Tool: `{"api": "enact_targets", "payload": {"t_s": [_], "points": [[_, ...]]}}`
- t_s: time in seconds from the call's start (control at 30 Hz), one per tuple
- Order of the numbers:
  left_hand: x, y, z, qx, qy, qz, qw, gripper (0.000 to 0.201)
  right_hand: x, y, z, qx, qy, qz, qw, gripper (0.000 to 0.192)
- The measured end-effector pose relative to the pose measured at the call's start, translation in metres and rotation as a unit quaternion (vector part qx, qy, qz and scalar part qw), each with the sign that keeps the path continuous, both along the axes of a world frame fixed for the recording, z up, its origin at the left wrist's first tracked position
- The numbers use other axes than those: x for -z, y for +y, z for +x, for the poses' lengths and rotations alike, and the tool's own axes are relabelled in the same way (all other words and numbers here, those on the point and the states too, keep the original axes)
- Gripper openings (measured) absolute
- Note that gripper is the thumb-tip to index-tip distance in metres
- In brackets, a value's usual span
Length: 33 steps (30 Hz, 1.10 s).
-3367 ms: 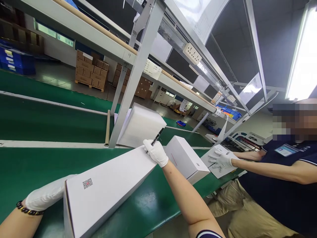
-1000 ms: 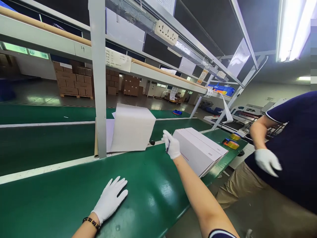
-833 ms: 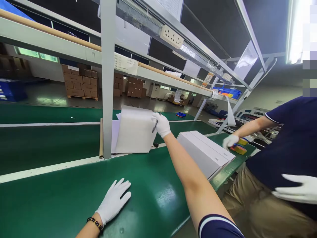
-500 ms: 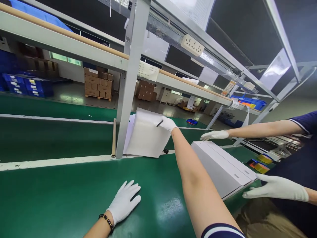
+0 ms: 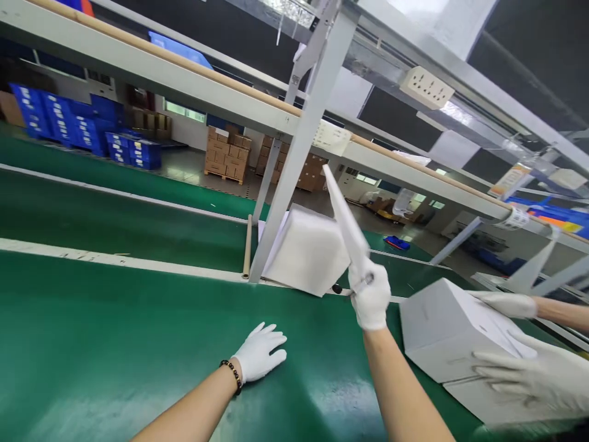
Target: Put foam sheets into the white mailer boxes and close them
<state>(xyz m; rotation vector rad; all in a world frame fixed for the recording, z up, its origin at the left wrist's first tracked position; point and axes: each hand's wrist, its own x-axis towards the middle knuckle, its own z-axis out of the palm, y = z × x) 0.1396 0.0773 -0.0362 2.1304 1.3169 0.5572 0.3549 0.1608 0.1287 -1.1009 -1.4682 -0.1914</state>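
Note:
My left hand (image 5: 258,356), in a white glove, lies flat on the green conveyor belt (image 5: 115,331) with fingers apart and holds nothing. My right hand (image 5: 370,298), also gloved, is raised above the belt and grips a thin white foam sheet (image 5: 344,221) that sticks up and to the left; a pen also seems tucked in its fingers. Just behind it stands the stack of white foam sheets (image 5: 306,255) against a grey post (image 5: 294,159). To the right, a co-worker's two gloved hands (image 5: 519,362) hold a white box (image 5: 448,334) lying on the belt.
A second green belt (image 5: 92,215) runs behind, beyond a white divider rail. Overhead are a grey shelf frame and a socket strip (image 5: 427,87). Blue crates (image 5: 83,132) and stacked cardboard cartons (image 5: 227,153) stand far back on the floor.
My right hand has lifted one foam sheet off the stack and drawn it toward me. The co-worker has taken the white box in both hands. My left hand stays flat.

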Motion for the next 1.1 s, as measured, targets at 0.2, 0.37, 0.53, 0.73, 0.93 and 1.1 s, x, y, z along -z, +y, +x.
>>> {"api": "enact_targets", "payload": {"t_s": [0.2,0.37,0.53,0.73,0.93,1.1], "points": [[0.003,0.001,-0.001,-0.034,-0.045,0.0,0.998,0.039,0.112,-0.071,-0.023,-0.068,0.097,-0.131,0.984,0.042],[-0.001,0.0,-0.002,-0.048,-0.059,-0.002,0.997,0.043,0.17,-0.057,-0.052,-0.143,0.087,-0.266,0.949,0.047],[-0.001,0.0,0.0,-0.048,-0.063,-0.004,0.997,0.039,0.178,-0.052,-0.054,-0.145,0.082,-0.312,0.935,0.046],[0.003,0.001,0.001,-0.048,-0.07,-0.011,0.996,0.037,0.171,-0.053,-0.045,-0.159,0.092,-0.325,0.928,0.055],[0.003,0.001,0.001,-0.05,-0.07,-0.01,0.996,0.036,0.168,-0.053,-0.045,-0.169,0.112,-0.324,0.924,0.058],[0.001,0.0,0.002,-0.047,-0.067,-0.011,0.997,0.034,0.169,-0.052,-0.043,-0.169,0.117,-0.337,0.919,0.061]]}}
